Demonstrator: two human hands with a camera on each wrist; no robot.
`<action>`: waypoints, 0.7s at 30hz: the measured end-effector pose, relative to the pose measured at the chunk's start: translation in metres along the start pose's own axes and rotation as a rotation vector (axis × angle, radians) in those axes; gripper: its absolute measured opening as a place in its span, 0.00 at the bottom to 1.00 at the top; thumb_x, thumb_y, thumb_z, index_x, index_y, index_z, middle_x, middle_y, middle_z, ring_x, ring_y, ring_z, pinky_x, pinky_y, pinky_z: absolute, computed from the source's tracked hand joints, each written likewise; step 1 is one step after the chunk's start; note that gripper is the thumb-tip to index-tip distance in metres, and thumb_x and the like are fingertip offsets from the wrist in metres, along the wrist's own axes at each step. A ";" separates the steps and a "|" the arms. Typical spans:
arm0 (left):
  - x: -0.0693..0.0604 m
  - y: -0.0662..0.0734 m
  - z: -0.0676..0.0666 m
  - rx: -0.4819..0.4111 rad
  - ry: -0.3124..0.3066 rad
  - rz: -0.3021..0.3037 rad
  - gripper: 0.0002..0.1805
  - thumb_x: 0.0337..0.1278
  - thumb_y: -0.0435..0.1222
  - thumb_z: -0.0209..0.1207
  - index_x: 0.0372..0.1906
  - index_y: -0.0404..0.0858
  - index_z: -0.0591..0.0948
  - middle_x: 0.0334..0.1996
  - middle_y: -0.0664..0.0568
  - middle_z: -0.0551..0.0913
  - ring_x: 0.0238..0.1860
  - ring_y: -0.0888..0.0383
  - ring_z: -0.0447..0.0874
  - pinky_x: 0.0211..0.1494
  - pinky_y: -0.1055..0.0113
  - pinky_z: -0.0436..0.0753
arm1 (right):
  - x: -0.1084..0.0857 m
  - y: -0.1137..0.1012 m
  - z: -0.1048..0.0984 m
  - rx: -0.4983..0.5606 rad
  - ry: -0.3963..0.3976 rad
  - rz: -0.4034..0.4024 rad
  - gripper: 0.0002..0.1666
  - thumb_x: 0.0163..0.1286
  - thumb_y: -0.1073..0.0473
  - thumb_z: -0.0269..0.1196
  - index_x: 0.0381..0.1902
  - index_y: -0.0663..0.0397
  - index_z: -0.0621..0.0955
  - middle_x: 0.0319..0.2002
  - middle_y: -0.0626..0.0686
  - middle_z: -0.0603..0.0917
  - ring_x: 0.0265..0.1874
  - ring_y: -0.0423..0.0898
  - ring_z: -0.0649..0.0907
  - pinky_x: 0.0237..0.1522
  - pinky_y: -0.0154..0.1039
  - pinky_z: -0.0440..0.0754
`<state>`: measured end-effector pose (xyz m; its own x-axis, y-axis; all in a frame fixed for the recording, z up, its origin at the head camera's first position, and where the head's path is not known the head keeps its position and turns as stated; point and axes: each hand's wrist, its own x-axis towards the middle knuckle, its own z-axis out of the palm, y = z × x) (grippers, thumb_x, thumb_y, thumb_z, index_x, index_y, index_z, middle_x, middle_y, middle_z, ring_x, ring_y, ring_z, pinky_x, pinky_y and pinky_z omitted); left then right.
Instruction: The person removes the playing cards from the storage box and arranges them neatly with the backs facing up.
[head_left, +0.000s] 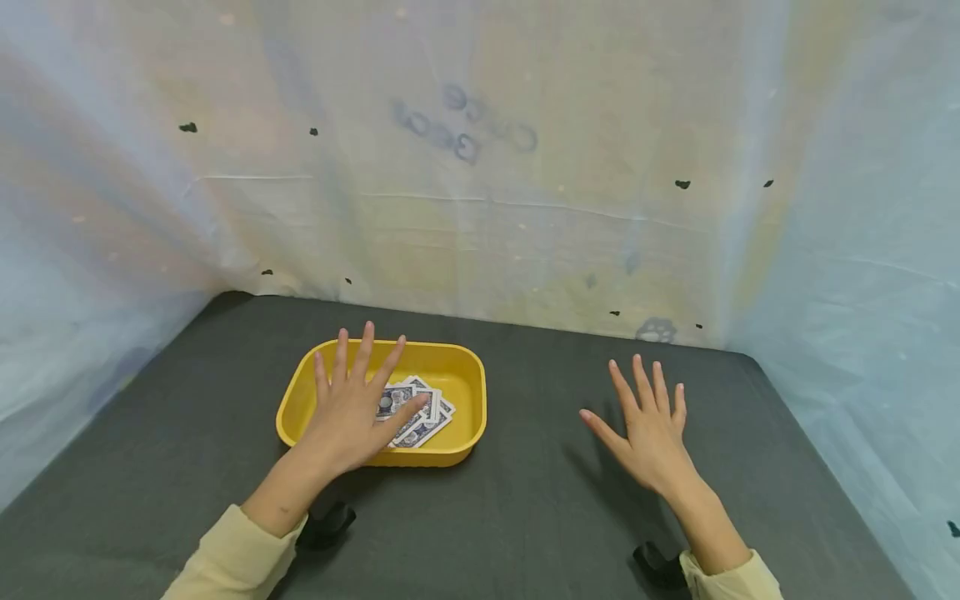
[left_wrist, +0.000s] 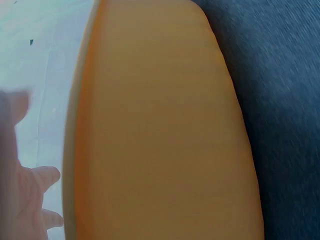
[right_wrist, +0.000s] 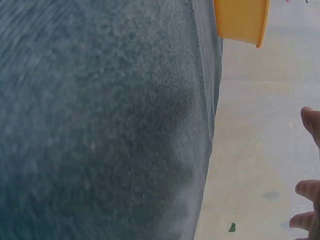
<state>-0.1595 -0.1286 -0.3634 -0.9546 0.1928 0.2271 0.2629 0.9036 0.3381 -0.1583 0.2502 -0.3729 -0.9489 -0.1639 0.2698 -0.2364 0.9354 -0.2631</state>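
Note:
In the head view my left hand point(head_left: 348, 417) is spread over a yellow plastic tub point(head_left: 470, 396), its fingers straight and holding nothing. Several playing cards point(head_left: 423, 429) with blue-and-white patterned faces or backs lie in a loose pile inside the tub, partly hidden by that hand. My right hand point(head_left: 652, 442) hovers above the dark table to the right of the tub, fingers spread wide and nothing held. The left wrist view is filled by the tub's outer wall point(left_wrist: 165, 125), with part of the left hand point(left_wrist: 25, 200) at the edge. Fingertips point(right_wrist: 307, 190) of the right hand show in the right wrist view.
A dark grey cloth covers the table point(head_left: 525, 517). Pale, patterned sheeting point(head_left: 480, 225) with small dark marks hangs behind and at both sides. A black wrist strap piece point(head_left: 330, 525) sits under the left cuff, and another point(head_left: 656, 567) by the right cuff.

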 end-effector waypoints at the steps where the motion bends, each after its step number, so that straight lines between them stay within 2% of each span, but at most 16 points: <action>1: 0.000 -0.002 0.000 -0.008 0.002 -0.001 0.44 0.61 0.67 0.41 0.77 0.54 0.47 0.77 0.45 0.30 0.74 0.41 0.18 0.69 0.33 0.27 | 0.000 0.000 0.001 0.008 0.012 -0.006 0.51 0.66 0.32 0.55 0.77 0.43 0.49 0.77 0.62 0.43 0.75 0.61 0.39 0.67 0.69 0.33; 5: -0.002 -0.009 -0.002 -0.047 -0.001 -0.009 0.39 0.68 0.62 0.38 0.77 0.52 0.47 0.77 0.43 0.30 0.75 0.40 0.20 0.69 0.33 0.26 | 0.001 -0.002 0.005 0.054 0.065 -0.033 0.50 0.65 0.37 0.60 0.76 0.49 0.54 0.75 0.65 0.47 0.74 0.63 0.44 0.67 0.69 0.37; 15: -0.007 -0.036 -0.017 -0.053 0.041 -0.035 0.35 0.71 0.56 0.40 0.75 0.44 0.58 0.76 0.36 0.38 0.75 0.34 0.34 0.71 0.33 0.33 | 0.009 -0.016 0.015 0.171 0.228 -0.170 0.47 0.56 0.52 0.72 0.68 0.61 0.65 0.68 0.69 0.61 0.69 0.67 0.57 0.64 0.69 0.46; 18: -0.009 -0.046 -0.021 -0.054 0.045 -0.051 0.34 0.71 0.56 0.39 0.74 0.41 0.59 0.75 0.33 0.40 0.74 0.33 0.36 0.71 0.33 0.36 | 0.011 -0.021 0.017 0.215 0.237 -0.189 0.46 0.54 0.55 0.72 0.67 0.63 0.67 0.67 0.69 0.63 0.67 0.67 0.60 0.63 0.69 0.48; 21: -0.011 -0.056 -0.024 -0.075 0.033 -0.077 0.34 0.72 0.56 0.38 0.73 0.39 0.61 0.75 0.31 0.39 0.73 0.30 0.37 0.70 0.32 0.41 | 0.012 -0.028 0.016 0.285 0.197 -0.166 0.44 0.57 0.55 0.71 0.67 0.62 0.67 0.67 0.68 0.64 0.66 0.66 0.63 0.61 0.69 0.53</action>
<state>-0.1608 -0.1905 -0.3627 -0.9676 0.1096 0.2275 0.1995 0.8840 0.4228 -0.1664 0.2173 -0.3771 -0.8406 -0.2167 0.4964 -0.4588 0.7720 -0.4399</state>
